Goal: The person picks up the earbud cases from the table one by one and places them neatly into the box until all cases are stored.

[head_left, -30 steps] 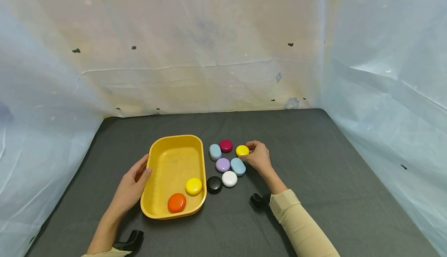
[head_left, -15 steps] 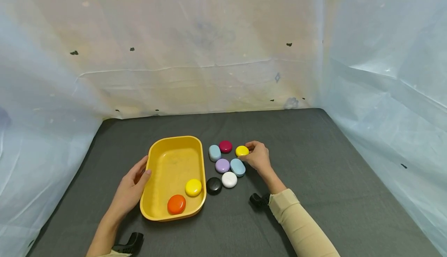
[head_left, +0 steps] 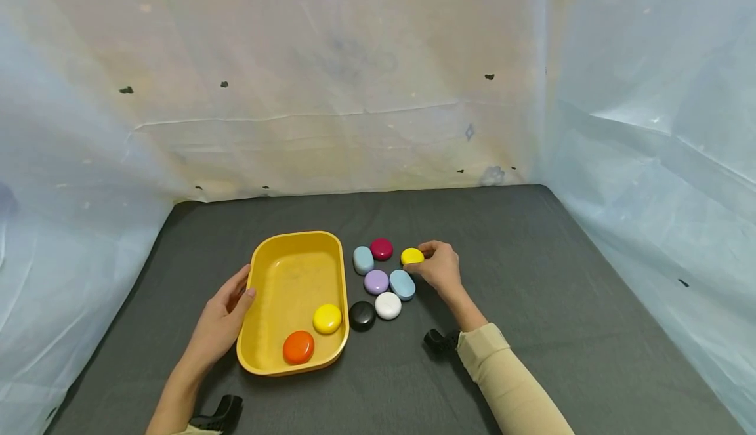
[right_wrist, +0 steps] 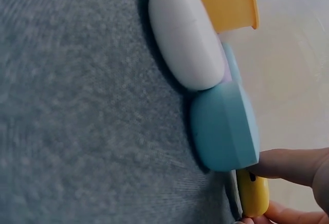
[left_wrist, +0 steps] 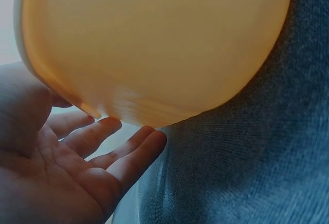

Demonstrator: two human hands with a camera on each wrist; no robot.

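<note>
My left hand [head_left: 220, 317] holds the yellow plastic tray [head_left: 295, 271] by its left side, the thumb at the rim and the fingers along the outer wall. The left wrist view shows the fingertips [left_wrist: 157, 139] against the tray's wall. Inside the tray lie an orange rounded disc [head_left: 298, 347] and a yellow one [head_left: 327, 319]. To the right, my right hand [head_left: 440, 268] pinches another yellow rounded disc [head_left: 412, 256] between thumb and fingers. In the right wrist view this yellow disc [right_wrist: 253, 196] shows a small dark spot and sits just past a light blue block-like piece [right_wrist: 223, 129].
Between tray and right hand lie dark red [head_left: 381, 248], purple [head_left: 376, 282], white [head_left: 388, 306] and black [head_left: 362, 315] pieces, plus two light blue ones, including one [head_left: 363, 260] at the back. Dark grey cloth covers the table [head_left: 531, 304]. Pale sheeting [head_left: 354, 94] hangs around it.
My right hand has shifted slightly to the right with the yellow disc between its fingers. The left hand and the tray have stayed in place.
</note>
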